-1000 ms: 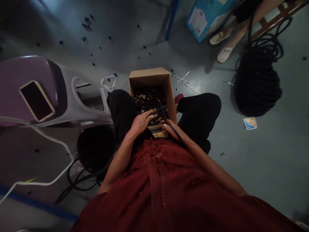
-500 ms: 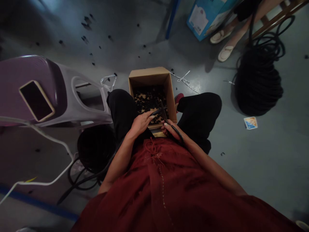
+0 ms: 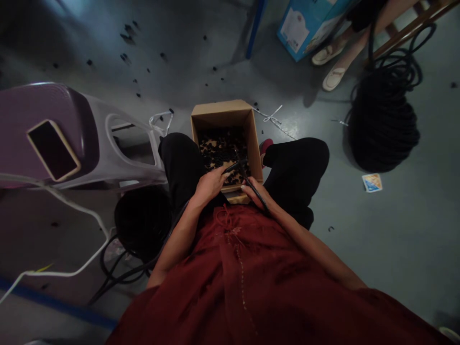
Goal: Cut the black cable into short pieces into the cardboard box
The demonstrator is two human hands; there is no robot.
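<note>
Both hands are closed on black cable: the left hand (image 3: 210, 187) grips a short end pointing right, and the right hand (image 3: 254, 191) holds a thin length running from over the box back toward the person's chest. The black cable (image 3: 250, 181) crosses itself just above the box; whether it is one piece or two cannot be told.

The cardboard box (image 3: 224, 115) stands open between the person's black-trousered knees (image 3: 294, 160), directly beneath both hands, and holds a layer of small black pieces (image 3: 217, 151). More black bits (image 3: 125, 57) lie scattered on the grey floor.

To the left, a phone (image 3: 53, 150) rests on a purple-and-white plastic chair (image 3: 93, 115). To the right sits a large coil of black cable (image 3: 383, 127), near a co-worker's white shoes (image 3: 333, 79) and a blue carton (image 3: 305, 28).
</note>
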